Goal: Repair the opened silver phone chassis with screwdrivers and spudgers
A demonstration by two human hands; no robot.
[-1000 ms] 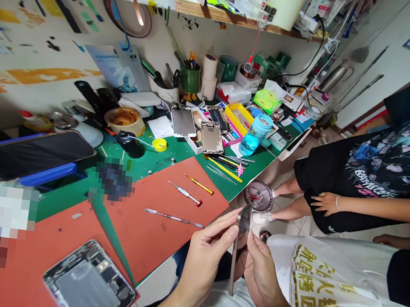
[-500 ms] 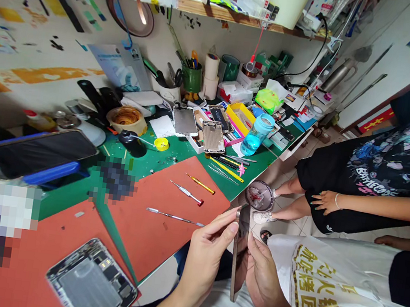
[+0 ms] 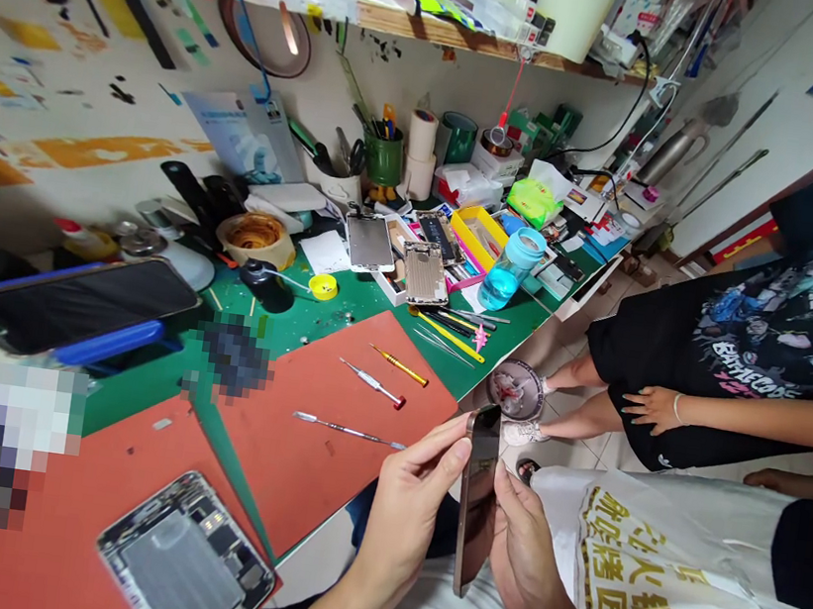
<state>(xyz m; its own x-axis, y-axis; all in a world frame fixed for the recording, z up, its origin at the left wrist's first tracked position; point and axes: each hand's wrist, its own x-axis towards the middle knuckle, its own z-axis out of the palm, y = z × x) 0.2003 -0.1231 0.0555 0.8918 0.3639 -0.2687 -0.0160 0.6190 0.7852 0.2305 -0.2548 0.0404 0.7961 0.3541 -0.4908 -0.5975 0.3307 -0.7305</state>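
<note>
A smartphone (image 3: 475,518) with a dark glossy face and a bronze-toned edge is held upright over my lap, turned nearly edge-on to me. My left hand (image 3: 416,491) grips its left edge, with the thumb near the upper part. On the other side, my right hand (image 3: 521,539) is closed on the phone's right edge; some of its fingers are hidden behind the phone. On the orange-red mat (image 3: 332,465) to the left lie a silver double-ended pick (image 3: 347,431), a red-capped screwdriver (image 3: 373,383) and a gold screwdriver (image 3: 400,365). An opened phone (image 3: 190,556) rests at the lower left.
A blue-lidded bottle (image 3: 512,270), phone parts (image 3: 425,274) and a yellow tray (image 3: 477,234) crowd the back of the green bench. A propped phone (image 3: 77,301) stands left. At right are a person's hand (image 3: 651,409) and a white bag (image 3: 643,555).
The smartphone has turned slightly, so more of its dark face shows. Both hands keep their hold on it. The whole view has shifted a little.
</note>
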